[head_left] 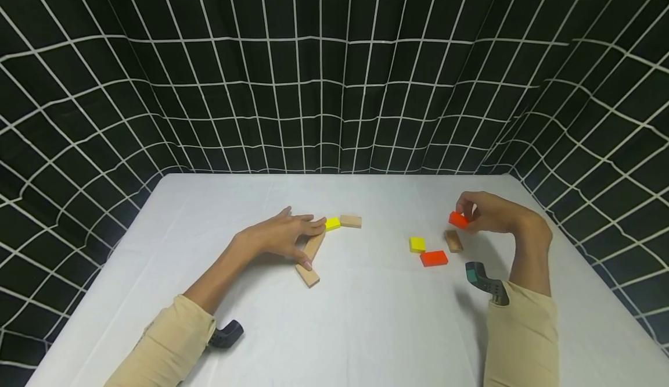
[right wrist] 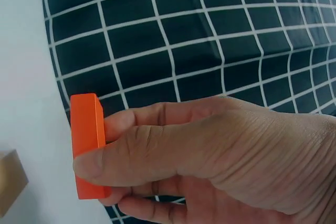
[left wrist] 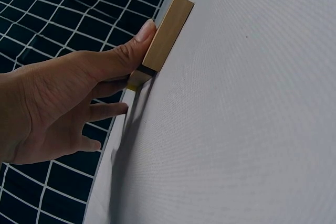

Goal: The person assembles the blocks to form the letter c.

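Note:
My left hand (head_left: 276, 235), its fingers spread, rests on a bent row of blocks left of the table's middle. Its thumb touches the near wooden block (head_left: 309, 277), and a fingertip reaches the yellow block (head_left: 333, 224). A longer-looking wooden block (head_left: 313, 246) lies between them, and another wooden block (head_left: 351, 221) ends the row at the right. In the left wrist view the thumb lies against a wooden block (left wrist: 169, 34). At the right, my right hand (head_left: 491, 212) pinches a red block (right wrist: 86, 124) between thumb and fingers, above a wooden block (head_left: 453, 241).
A second yellow block (head_left: 417, 244) and a flat red block (head_left: 434, 258) lie left of my right hand. White cloth covers the table (head_left: 366, 317). Black curtains with a white grid (head_left: 334, 73) stand behind and at both sides.

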Demonstrator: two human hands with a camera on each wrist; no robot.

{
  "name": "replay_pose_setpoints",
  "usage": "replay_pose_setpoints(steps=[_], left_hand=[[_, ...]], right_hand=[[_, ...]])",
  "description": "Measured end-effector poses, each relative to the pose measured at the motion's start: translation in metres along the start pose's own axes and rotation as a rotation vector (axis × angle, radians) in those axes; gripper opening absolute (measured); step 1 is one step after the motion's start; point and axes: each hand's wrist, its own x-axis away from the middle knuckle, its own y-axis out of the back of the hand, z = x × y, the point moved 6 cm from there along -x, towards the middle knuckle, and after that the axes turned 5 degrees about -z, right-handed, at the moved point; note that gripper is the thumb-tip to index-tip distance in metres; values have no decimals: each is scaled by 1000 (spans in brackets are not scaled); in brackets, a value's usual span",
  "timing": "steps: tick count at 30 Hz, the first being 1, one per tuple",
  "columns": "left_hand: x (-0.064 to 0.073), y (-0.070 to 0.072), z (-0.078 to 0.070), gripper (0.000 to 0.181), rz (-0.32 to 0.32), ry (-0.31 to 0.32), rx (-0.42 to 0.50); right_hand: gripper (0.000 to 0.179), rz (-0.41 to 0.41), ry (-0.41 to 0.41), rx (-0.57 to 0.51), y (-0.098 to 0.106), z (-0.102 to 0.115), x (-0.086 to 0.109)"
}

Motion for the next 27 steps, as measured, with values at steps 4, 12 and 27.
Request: replay_pose_setpoints(steps=[4, 12, 27], left_hand=[[0, 0, 0, 97, -1, 0, -1], [0, 0, -1, 96, 2, 4, -1], [0, 0, -2, 96, -1, 8, 5]], right_hand=[[32, -18, 40, -4, 0, 13, -2], [30, -34, 131, 2, -2, 48, -5], [31, 54, 289, 45, -17, 111, -9]])
